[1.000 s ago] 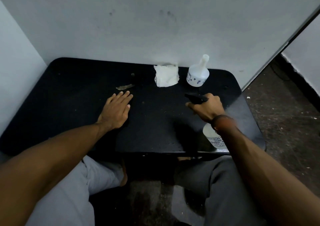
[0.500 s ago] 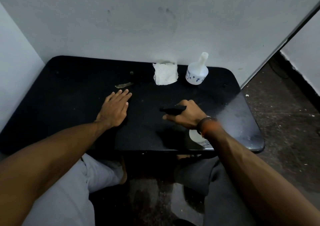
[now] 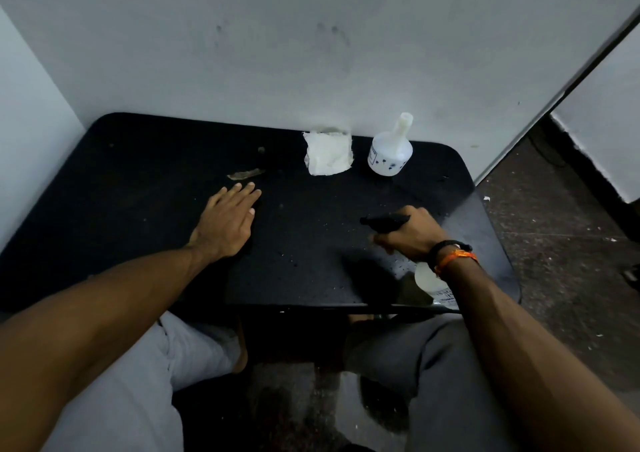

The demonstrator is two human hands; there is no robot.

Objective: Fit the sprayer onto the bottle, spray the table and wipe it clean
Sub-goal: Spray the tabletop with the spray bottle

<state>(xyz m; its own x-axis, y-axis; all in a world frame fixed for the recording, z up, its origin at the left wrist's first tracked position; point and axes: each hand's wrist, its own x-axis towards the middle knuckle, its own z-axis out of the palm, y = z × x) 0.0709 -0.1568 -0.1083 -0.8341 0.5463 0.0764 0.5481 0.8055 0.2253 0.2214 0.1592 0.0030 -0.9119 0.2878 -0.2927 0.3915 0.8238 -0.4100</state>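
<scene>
Black sprayer head (image 3: pixel 384 222) gripped in right hand (image 3: pixel 414 235), fingers wrapped tight around it, nozzle pointing left across the table. Matte black, short snout, trigger side hidden under blurred fingers. Fitted on white translucent bottle (image 3: pixel 431 283), only lower body peeking out below the wrist, printed label partly visible near the bottom, text too small to read. Held over front right part of black table (image 3: pixel 138 174), near the front edge; cannot tell whether bottle base touches the top. Fine pale droplets speckling the surface around and left of the sprayer. Black and orange wristbands (image 3: pixel 453 256) on right wrist.

Left hand (image 3: pixel 227 221) flat on tabletop, palm down, fingers together and extended, holding nothing, left of centre.

Folded white paper towel (image 3: pixel 328 153) at back edge against the wall, crumpled texture, roughly square. Just beside it to the right, second white bottle (image 3: pixel 389 152), squat round body, long narrow open neck, no sprayer on it, dark marks on label. Small brownish scrap (image 3: pixel 245 174) lying just beyond left fingertips. Grey trousers and dark floor below table.
</scene>
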